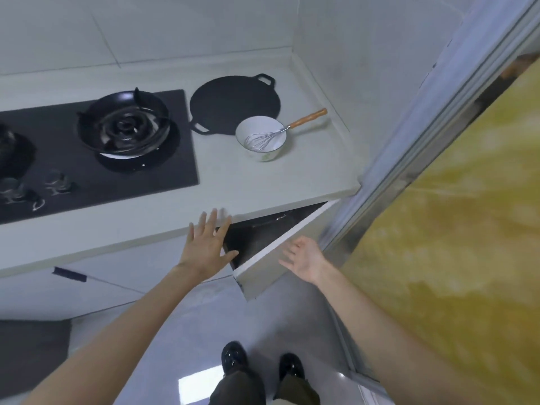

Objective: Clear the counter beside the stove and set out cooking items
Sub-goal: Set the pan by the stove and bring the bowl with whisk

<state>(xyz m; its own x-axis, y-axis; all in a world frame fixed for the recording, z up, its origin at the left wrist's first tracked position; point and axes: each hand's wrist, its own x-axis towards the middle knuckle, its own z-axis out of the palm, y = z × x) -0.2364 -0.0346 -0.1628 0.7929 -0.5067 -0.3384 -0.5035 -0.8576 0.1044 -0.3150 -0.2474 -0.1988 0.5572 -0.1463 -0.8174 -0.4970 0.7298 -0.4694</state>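
Both arms bare and stretched forward, coming in from the lower corners and converging toward the hands. Left hand (209, 248): back to camera, fingers straight and spread, thumb out to the right, tips pointing away from the body. Right hand (306, 258): near the left but apart from it, palm turned up and leftward, fingers loosely extended, slightly blurred. Below: black shoes (233, 356) side by side, dark trouser legs.
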